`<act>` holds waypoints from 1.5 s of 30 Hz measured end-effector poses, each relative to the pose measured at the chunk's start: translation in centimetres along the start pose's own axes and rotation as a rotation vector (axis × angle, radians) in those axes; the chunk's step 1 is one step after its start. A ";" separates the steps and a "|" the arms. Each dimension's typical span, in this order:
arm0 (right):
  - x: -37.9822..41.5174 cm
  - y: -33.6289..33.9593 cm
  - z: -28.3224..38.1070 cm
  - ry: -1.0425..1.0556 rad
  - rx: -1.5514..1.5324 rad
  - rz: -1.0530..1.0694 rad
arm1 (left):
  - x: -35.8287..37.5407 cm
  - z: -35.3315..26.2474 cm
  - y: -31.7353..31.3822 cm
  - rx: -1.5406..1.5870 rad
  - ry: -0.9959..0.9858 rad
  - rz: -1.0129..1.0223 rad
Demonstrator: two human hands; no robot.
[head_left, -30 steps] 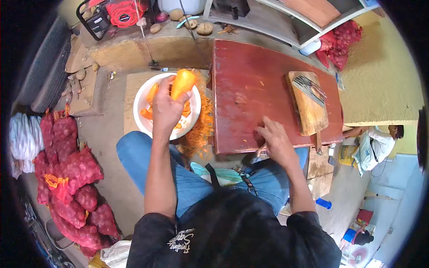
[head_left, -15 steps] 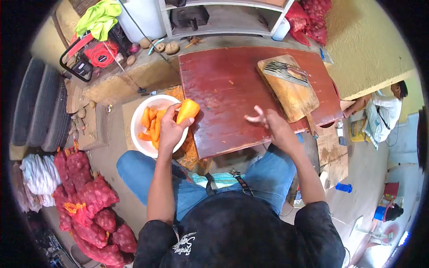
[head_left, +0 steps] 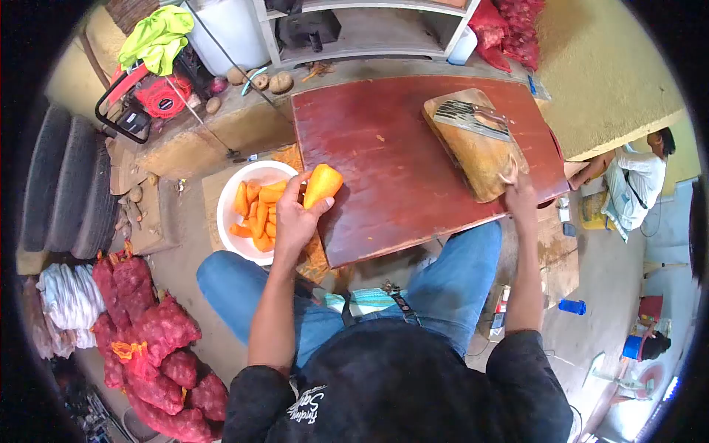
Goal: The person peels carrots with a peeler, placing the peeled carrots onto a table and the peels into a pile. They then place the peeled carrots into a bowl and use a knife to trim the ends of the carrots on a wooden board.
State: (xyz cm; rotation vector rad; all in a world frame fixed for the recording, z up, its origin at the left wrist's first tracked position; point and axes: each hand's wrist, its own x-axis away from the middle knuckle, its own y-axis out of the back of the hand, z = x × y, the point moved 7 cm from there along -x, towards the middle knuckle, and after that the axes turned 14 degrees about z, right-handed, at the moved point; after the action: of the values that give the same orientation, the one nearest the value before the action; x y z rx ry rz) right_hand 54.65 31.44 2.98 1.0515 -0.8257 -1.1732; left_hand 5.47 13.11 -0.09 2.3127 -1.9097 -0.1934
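An orange peeled carrot point(head_left: 323, 186), short and thick, is gripped in my left hand point(head_left: 297, 221) at the left edge of the red table point(head_left: 377, 173). Just beside that hand stands a white bowl point(head_left: 226, 210) filled with several peeled carrots point(head_left: 258, 214). My right hand point(head_left: 521, 198) is closed around the handle end of a wooden cutting board point(head_left: 473, 166), its fingertips showing over the board's near corner. A broad-bladed knife point(head_left: 473, 120) with a row of slots lies flat on the far part of the board. The board's handle is hidden by my hand.
Red mesh sacks point(head_left: 159, 347) lie on the floor at the left, below stacked tires point(head_left: 70, 177). A red machine point(head_left: 159, 96) stands on the ledge behind the bowl. Another person point(head_left: 635, 181) sits at the right, near a blue object point(head_left: 572, 306) on the floor.
My right hand has moved right, from above the table to the cutting board's handle, and its spread fingers have closed. My left hand has shifted slightly right with the carrot.
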 end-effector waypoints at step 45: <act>15.7 -9.4 26.5 0.400 -0.085 0.538 | -1.1 -0.1 3.0 -0.009 0.021 -0.154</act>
State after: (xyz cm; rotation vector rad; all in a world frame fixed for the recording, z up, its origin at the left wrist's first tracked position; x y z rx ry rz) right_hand 30.55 10.09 2.25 0.8782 -0.6738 -0.5150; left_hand 2.39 13.59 0.56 2.4464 -1.7169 -0.1923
